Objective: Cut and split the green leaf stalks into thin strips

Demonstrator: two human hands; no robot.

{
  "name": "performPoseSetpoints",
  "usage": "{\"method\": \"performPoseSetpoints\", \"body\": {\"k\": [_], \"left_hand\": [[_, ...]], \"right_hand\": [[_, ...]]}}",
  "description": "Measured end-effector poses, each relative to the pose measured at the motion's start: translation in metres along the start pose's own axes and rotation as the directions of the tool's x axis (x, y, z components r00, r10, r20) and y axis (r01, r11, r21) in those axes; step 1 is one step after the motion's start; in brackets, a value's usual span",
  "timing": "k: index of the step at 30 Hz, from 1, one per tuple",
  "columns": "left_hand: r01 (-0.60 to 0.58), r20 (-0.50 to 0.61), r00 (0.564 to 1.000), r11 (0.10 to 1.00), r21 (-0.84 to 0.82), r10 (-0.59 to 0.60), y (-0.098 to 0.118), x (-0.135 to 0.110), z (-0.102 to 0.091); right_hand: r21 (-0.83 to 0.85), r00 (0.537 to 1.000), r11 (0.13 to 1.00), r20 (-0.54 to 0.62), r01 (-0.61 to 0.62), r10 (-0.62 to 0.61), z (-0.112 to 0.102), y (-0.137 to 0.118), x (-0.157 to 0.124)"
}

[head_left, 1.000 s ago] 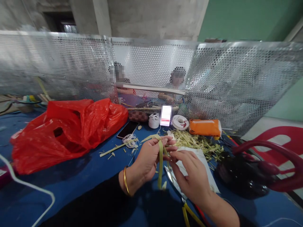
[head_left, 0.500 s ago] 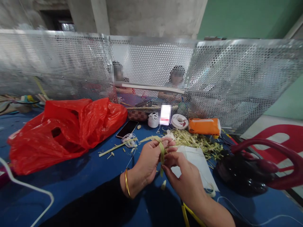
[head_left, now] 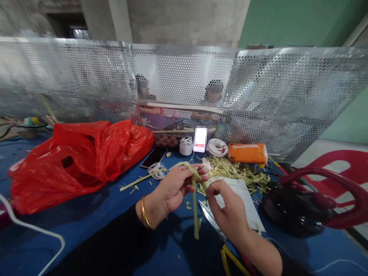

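Observation:
Between the finger and thumb of my left hand [head_left: 169,189] is a pale green leaf strip [head_left: 195,216]. It bends over the fingers, and one tail hangs down over the table while another part slants right. At that slanting part, my right hand [head_left: 230,211] is closed in a pinch on the strip's end, the fingertips partly hiding it. Beneath my right hand lie scissors [head_left: 211,219] with silvery blades pointing up-left and yellow handles, partly covered by the hand. A white sheet [head_left: 244,199] lies behind it.
Pale green scraps [head_left: 241,172] are heaped beyond my hands. A red plastic bag [head_left: 83,153] lies left, a dark kettle [head_left: 293,211] right. Behind are a dark phone [head_left: 155,156], a lit screen [head_left: 200,138], a white spool [head_left: 217,147] and an orange packet [head_left: 247,153]. People sit behind a perforated metal screen [head_left: 184,69].
My hands have moved apart, the left one leftward and the right one slightly right. The strip is spread out more, its tail hanging lower. The scissors' blades now show.

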State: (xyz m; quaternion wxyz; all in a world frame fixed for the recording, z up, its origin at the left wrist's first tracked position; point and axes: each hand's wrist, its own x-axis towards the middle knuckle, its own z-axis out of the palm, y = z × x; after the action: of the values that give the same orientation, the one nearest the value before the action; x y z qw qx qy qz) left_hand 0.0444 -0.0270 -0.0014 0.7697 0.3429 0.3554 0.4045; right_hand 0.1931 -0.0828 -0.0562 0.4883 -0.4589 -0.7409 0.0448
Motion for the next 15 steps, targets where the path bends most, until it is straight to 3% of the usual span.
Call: {"method": "performPoseSetpoints", "body": {"k": [4,9,15], "left_hand": [[0.071,-0.012,0.997,0.990,-0.121,-0.073,-0.003,0.000,0.001],[0.100,-0.030,0.993,0.966,-0.238,-0.110,-0.007,0.000,0.004],[0.156,-0.056,0.981,0.927,-0.341,-0.186,-0.004,-0.004,0.008]], "right_hand": [[-0.183,0.978,0.961,0.061,0.207,-0.199,0.005,0.002,-0.001],[-0.421,0.870,0.763,0.189,0.491,-0.455,0.003,0.008,-0.002],[-0.568,0.768,0.560,0.225,0.603,-0.599,-0.005,0.004,0.000]]}}
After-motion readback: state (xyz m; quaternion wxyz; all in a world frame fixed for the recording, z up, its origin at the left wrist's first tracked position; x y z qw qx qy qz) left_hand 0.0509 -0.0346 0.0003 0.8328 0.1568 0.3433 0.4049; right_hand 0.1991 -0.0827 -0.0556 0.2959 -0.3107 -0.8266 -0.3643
